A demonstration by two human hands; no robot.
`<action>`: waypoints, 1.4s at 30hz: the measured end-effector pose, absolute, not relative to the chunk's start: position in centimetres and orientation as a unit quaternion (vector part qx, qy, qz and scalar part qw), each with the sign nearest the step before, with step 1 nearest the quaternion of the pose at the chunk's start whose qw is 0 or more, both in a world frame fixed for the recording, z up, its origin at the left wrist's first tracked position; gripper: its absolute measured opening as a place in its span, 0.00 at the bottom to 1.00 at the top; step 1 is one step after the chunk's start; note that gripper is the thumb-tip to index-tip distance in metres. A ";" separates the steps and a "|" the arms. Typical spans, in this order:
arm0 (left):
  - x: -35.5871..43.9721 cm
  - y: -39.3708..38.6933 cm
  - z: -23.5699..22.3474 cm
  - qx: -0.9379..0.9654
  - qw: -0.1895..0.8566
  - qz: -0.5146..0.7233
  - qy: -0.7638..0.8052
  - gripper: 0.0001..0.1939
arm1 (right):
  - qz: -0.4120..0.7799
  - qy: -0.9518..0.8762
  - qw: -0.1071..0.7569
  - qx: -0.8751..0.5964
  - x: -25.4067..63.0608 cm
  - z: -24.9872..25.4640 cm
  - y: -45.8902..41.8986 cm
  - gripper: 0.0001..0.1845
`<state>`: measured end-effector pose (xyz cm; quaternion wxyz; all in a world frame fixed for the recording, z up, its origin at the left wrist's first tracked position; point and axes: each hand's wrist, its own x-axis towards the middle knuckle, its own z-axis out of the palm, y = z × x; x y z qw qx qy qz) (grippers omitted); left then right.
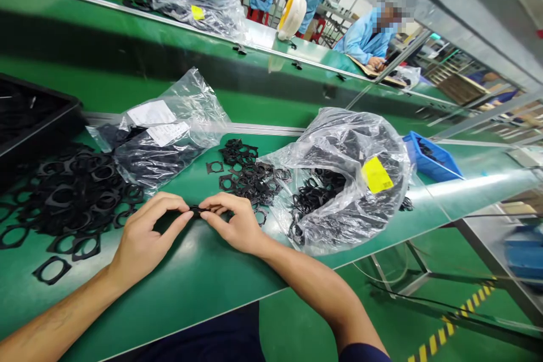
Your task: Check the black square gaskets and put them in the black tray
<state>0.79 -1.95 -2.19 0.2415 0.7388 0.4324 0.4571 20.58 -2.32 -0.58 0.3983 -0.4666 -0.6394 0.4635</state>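
A small black plastic part (195,211) is pinched between my two hands just above the green table (203,277). My left hand (146,232) grips its left end between thumb and fingertips. On the other end, the thumb and index finger of my right hand (235,220) are closed. The fingers hide most of the part. To the left lies a heap of black square frames with round holes (80,198). Beyond my right hand is a pile of smaller black ring-shaped parts (252,178), which reaches toward an opened clear plastic bag (360,220).
A clear bag with paper labels (169,153) stands behind the heap. At far left is a black bin (42,130), at right a blue tray (436,161). A raised ledge (271,130) runs behind. Across the bench, people in blue work clothes (365,37) sit or stand.
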 end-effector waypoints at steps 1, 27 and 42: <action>0.8 -2.0 -2.2 0.738 0.247 0.454 0.434 0.03 | 0.458 -0.645 0.397 -0.466 20.6 -0.6 -2.3 0.10; 1.4 -0.9 -1.3 0.752 0.230 0.494 0.371 0.04 | 0.428 -0.652 0.450 -0.435 20.7 -0.2 -0.8 0.11; 0.7 -0.4 -1.7 0.755 0.224 0.498 0.364 0.05 | 0.717 -0.420 0.331 -0.446 20.7 0.6 0.0 0.21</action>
